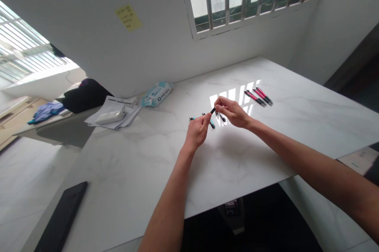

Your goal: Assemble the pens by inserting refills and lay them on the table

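Observation:
Above the middle of the white table, my two hands meet at a short black piece of a pen (213, 110), the rest of which is hidden by my fingers. My left hand (197, 130) is closed around its lower end. With thumb and fingers pinched, my right hand (233, 112) grips the upper end. On the table behind and between the hands lie several pens, partly covered: a teal-and-black pen (212, 124), and a dark pen (222, 117) beside my right fingers. Farther right, several red-and-black pens (258, 96) lie side by side.
A pack of wipes (157, 94) lies near the wall, beside papers (130, 117) with a white device (110, 116) on top. A black phone or tablet (63, 216) rests at the table's left front. Barred window light falls on the marbled tabletop (142, 173).

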`<state>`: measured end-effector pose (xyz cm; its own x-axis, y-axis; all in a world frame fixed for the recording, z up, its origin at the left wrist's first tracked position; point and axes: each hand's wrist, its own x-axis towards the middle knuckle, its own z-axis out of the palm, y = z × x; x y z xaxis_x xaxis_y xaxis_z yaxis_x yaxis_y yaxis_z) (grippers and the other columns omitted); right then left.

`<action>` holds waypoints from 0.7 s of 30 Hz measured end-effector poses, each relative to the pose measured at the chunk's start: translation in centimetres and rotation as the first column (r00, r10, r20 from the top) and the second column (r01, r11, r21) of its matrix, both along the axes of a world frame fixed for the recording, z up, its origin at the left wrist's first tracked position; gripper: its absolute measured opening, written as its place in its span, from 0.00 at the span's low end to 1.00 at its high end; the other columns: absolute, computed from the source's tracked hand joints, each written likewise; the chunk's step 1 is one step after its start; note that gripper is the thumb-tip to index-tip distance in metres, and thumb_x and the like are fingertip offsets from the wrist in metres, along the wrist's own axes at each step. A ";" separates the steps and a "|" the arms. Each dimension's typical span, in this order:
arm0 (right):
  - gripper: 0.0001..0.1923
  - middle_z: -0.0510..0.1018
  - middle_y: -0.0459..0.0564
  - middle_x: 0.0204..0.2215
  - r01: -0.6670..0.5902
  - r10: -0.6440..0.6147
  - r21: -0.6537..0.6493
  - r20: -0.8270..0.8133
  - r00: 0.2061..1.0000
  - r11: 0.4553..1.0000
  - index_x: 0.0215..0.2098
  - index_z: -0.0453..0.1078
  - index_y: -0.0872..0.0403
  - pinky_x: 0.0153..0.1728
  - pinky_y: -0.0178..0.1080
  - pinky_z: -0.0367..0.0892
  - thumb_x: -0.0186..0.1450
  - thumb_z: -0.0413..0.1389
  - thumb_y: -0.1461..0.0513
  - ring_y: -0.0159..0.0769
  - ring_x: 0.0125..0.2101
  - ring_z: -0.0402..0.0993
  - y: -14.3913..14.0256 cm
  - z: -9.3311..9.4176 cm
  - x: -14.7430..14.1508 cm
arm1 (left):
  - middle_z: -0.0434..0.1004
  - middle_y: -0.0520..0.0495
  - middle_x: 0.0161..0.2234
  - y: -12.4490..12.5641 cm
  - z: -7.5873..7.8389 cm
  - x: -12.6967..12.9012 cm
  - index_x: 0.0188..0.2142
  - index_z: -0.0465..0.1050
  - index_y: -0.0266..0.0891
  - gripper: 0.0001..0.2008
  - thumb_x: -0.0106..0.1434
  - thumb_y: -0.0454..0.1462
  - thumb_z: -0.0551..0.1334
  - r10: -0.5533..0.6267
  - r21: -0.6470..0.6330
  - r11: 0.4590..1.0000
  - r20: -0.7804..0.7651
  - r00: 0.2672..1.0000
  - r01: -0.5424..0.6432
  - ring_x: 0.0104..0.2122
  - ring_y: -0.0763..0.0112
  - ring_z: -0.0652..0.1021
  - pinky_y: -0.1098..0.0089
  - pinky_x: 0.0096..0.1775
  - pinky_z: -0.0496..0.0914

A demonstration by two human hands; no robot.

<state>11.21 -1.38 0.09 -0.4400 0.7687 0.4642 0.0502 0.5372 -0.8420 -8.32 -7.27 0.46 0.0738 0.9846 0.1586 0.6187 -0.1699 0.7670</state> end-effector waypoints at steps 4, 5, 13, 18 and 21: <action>0.15 0.73 0.46 0.31 -0.024 0.022 -0.064 -0.027 0.999 0.998 0.39 0.70 0.52 0.34 0.38 0.62 0.72 0.56 0.48 0.35 0.32 0.67 0.4 -0.3 0.0 | 0.55 0.54 0.21 0.1 -0.1 0.0 0.23 0.58 0.41 0.31 0.71 0.62 0.48 -0.002 -0.003 1.000 0.014 1.000 0.002 0.24 0.71 0.59 0.69 0.29 0.53; 0.17 0.72 0.45 0.30 -0.017 0.014 -0.077 -0.039 0.999 0.997 0.37 0.70 0.52 0.33 0.38 0.62 0.71 0.57 0.47 0.34 0.31 0.66 0.5 -0.4 0.0 | 0.54 0.54 0.21 0.1 -0.1 0.0 0.23 0.57 0.41 0.31 0.70 0.62 0.49 -0.008 -0.006 1.000 0.021 1.000 0.008 0.24 0.71 0.59 0.69 0.29 0.53; 0.22 0.73 0.45 0.28 -0.046 0.027 -0.142 -0.137 0.990 0.989 0.33 0.73 0.53 0.31 0.37 0.64 0.62 0.67 0.43 0.33 0.30 0.67 1.0 -0.1 0.1 | 0.54 0.55 0.20 0.4 -0.8 0.4 0.23 0.57 0.41 0.32 0.68 0.64 0.51 -0.064 -0.083 0.993 0.194 0.979 0.081 0.22 0.74 0.56 0.69 0.26 0.51; 0.19 0.80 0.50 0.37 -0.111 0.075 -0.195 -0.183 0.980 0.975 0.38 0.79 0.52 0.42 0.39 0.69 0.63 0.68 0.46 0.37 0.38 0.74 1.0 0.3 0.4 | 0.48 0.58 0.19 0.2 -0.1 0.3 0.23 0.56 0.42 0.32 0.65 0.66 0.56 -0.064 -0.289 0.931 0.468 0.881 0.222 0.18 0.78 0.51 0.71 0.22 0.46; 0.17 0.80 0.48 0.37 -0.200 0.131 -0.288 -0.241 0.962 0.936 0.39 0.80 0.52 0.41 0.39 0.69 0.61 0.70 0.48 0.34 0.37 0.73 1.0 0.3 0.6 | 0.43 0.60 0.21 -0.2 0.8 0.0 0.24 0.52 0.43 0.31 0.64 0.63 0.60 -0.043 -0.394 0.850 0.610 0.791 0.350 0.19 0.80 0.47 0.73 0.21 0.43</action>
<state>11.79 -0.35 0.43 -0.4897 0.8132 0.3146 -0.2173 0.2356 -0.9473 -8.28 -7.49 1.28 0.3233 0.9169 -0.2340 0.0455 0.2320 0.9717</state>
